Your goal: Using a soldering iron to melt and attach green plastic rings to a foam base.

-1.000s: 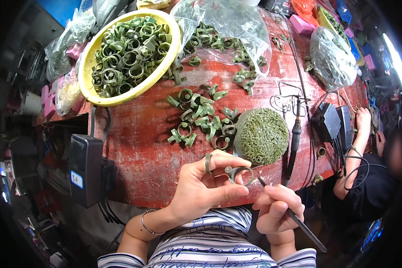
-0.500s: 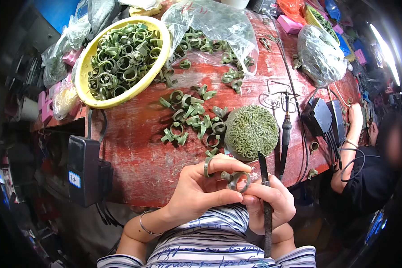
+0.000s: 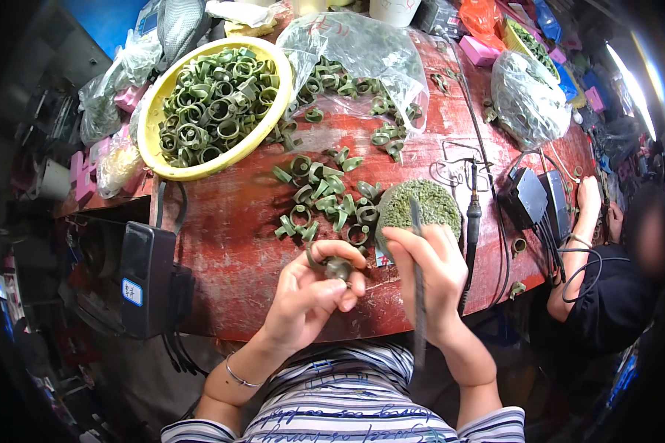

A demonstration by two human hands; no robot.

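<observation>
My left hand [image 3: 307, 295] pinches a dark green ring [image 3: 338, 268] between thumb and fingers, just above the table's near edge. A second green ring [image 3: 312, 257] sits around one of its fingers. My right hand [image 3: 432, 277] is closed on a slim dark knife-like tool [image 3: 420, 295], held nearly upright with its tip over the round green crumbly-topped block [image 3: 442, 203]. Part of that block is hidden behind the fingers. Beyond my left hand lies a loose cluster of green rings [image 3: 321, 188] on the red table.
A yellow basin [image 3: 151, 159] heaped with green rings stands far left, beside a clear plastic bag [image 3: 362, 44] over more rings. A soldering-iron-like pen [image 3: 473, 214] rests right of the block. Black power boxes [image 3: 528, 199] with cables lie further right, near another person's arm [image 3: 585, 210].
My hands have parted: the right moved up with the tool toward the block, no longer touching the ring. The left shifted left and up, turning the ring. The view moved slightly.
</observation>
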